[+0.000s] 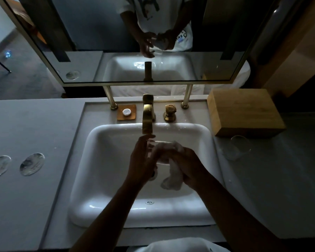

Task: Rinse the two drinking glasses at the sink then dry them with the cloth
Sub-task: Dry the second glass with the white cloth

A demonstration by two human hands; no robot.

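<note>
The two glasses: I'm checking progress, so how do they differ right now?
The glass over the sink is held in the left hand, while the glass on the counter stands free, right of the sink. The right hand presses the white cloth against the held glass; nothing touches the counter one. Both are clear.
</note>
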